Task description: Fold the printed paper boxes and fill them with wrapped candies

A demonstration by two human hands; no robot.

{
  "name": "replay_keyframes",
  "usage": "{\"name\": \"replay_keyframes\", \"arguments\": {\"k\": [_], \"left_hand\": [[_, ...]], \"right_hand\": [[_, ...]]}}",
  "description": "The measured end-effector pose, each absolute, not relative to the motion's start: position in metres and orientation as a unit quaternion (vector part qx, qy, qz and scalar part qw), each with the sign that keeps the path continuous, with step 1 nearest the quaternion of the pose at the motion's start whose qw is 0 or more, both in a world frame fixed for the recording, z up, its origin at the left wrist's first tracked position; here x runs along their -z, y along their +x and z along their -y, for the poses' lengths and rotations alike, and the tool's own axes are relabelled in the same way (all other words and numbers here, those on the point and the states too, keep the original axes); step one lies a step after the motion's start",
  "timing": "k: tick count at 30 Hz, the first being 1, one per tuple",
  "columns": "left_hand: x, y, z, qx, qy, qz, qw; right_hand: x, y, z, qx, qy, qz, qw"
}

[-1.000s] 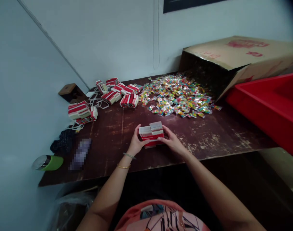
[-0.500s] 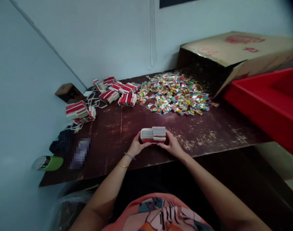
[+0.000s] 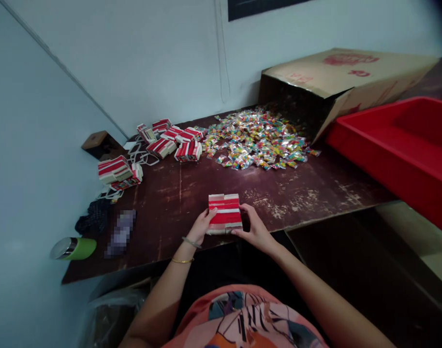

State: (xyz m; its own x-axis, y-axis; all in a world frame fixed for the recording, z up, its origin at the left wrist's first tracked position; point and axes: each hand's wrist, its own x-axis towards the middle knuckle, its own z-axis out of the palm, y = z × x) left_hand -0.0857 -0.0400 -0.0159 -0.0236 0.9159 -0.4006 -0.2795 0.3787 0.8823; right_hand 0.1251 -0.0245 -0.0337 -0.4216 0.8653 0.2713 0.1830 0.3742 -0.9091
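Observation:
A stack of flat red-and-white cardboard pieces (image 3: 224, 220), perhaps folded small boxes, is held just above the near edge of the table, its striped side facing up. My left hand (image 3: 202, 224) grips its left side, thumb lying over the top. At the right side, my right hand (image 3: 255, 229) is curved around the stack, thumb at the near corner and fingers at the far one. The undersides of both grips are hidden. Similar red-and-white stacks (image 3: 165, 145) lie at the back left of the table.
A heap of small wrapped candies (image 3: 253, 140) spreads across the back of the brown table (image 3: 159, 203). Behind it lies an open carton (image 3: 337, 72), with a red tray (image 3: 388, 150) at right. White bands (image 3: 143, 155), a dark cloth (image 3: 94, 217) and a green cup (image 3: 79, 248) are at left.
The stack has been tipped, so its striped face now shows instead of its pale edges. My left thumb has moved onto its top. The view has shifted slightly.

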Motion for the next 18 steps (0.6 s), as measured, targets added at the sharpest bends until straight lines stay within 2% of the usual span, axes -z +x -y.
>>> {"name": "replay_keyframes", "arguments": {"k": [6, 11, 18], "left_hand": [[0.006, -0.075, 0.050, -0.458, 0.375, -0.573, 0.567], [0.003, -0.074, 0.047, -0.435, 0.378, -0.566, 0.590], [0.002, -0.077, 0.045, -0.440, 0.358, -0.535, 0.626]], "right_hand": [[0.038, 0.126, 0.019, -0.425, -0.378, 0.716, 0.405], [0.042, 0.127, 0.016, -0.433, -0.387, 0.694, 0.426], [0.034, 0.128, 0.010, -0.435, -0.393, 0.705, 0.400]]}}
